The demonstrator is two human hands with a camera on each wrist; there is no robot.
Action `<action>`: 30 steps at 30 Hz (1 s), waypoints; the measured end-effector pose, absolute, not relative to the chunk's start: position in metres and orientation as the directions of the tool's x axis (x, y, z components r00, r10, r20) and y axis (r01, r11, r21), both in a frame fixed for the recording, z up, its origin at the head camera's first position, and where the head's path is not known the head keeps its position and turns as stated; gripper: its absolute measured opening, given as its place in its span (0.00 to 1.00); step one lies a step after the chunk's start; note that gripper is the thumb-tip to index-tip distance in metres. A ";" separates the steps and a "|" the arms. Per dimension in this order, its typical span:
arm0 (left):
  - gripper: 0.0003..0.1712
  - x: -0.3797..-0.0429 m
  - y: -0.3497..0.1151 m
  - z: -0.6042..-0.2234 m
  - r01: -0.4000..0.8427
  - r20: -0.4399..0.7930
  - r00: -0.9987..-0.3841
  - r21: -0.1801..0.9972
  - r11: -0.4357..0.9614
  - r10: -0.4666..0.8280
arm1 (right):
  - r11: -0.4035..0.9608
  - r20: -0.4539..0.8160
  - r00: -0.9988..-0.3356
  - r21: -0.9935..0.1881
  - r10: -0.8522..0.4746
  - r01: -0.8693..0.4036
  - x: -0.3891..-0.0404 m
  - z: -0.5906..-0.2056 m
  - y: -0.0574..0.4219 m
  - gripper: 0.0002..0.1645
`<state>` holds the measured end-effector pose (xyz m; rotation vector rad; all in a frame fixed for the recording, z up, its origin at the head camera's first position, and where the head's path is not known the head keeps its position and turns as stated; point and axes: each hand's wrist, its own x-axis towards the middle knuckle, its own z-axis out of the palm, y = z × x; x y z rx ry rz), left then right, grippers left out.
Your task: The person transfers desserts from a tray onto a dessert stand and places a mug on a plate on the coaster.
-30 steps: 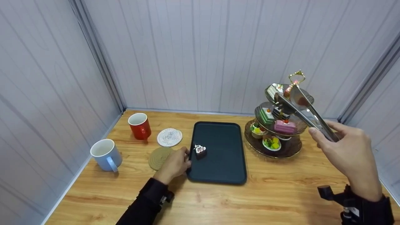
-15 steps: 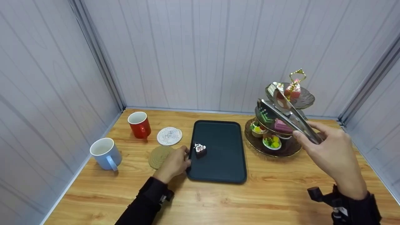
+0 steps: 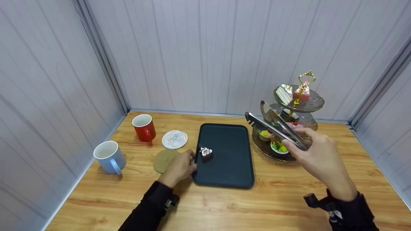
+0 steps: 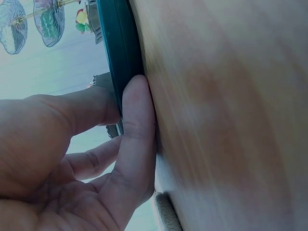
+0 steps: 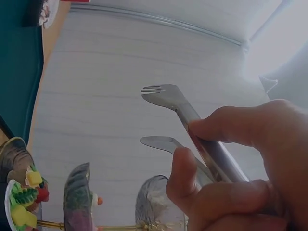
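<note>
My right hand (image 3: 316,152) grips metal serving tongs (image 3: 281,128), raised in front of the tiered stand (image 3: 314,102). Their tips are apart, and in the right wrist view nothing lies between them. At the left edge of a dark tray (image 3: 229,138), my left hand (image 3: 179,168) pinches the rim, the thumb on the upper side and a finger along the outside, as the left wrist view shows. A small chocolate cake (image 3: 206,155) with white topping sits on the tray near that hand. Cakes and fruit tarts fill the stand, among them a white cake slice (image 3: 284,93) on top.
Left of the tray lie a white speckled coaster (image 3: 175,139) and a woven tan coaster (image 3: 163,160). Farther left stand a red mug (image 3: 144,130) and a light blue mug (image 3: 109,158). Pale panels wall the wooden table (image 3: 224,208) at the back and sides.
My right hand has moved left and down with the tongs, from the stand's upper tiers toward the tray's right side. The left hand and the tray stay in place.
</note>
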<state>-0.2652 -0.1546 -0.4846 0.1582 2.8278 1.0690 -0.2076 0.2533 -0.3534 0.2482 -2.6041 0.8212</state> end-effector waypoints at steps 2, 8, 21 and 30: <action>0.19 -0.266 -0.155 -0.485 0.059 -0.070 -0.987 0.666 0.743 0.141 | 0.810 0.418 -0.906 -0.511 -0.058 -0.288 -0.210 -0.356 0.251 0.39; 0.19 -0.267 -0.155 -0.484 0.092 -0.036 -0.988 0.648 0.756 0.151 | 0.799 0.397 -0.913 -0.518 -0.093 -0.306 -0.216 -0.364 0.244 0.37; 0.19 -0.269 -0.155 -0.486 0.088 -0.035 -0.989 0.628 0.773 0.141 | 0.787 0.345 -0.920 -0.509 -0.186 -0.350 -0.230 -0.387 0.227 0.27; 0.19 -0.268 -0.155 -0.487 0.078 -0.042 -0.989 0.657 0.750 0.139 | 0.768 0.288 -0.928 -0.529 -0.237 -0.361 -0.240 -0.404 0.215 0.29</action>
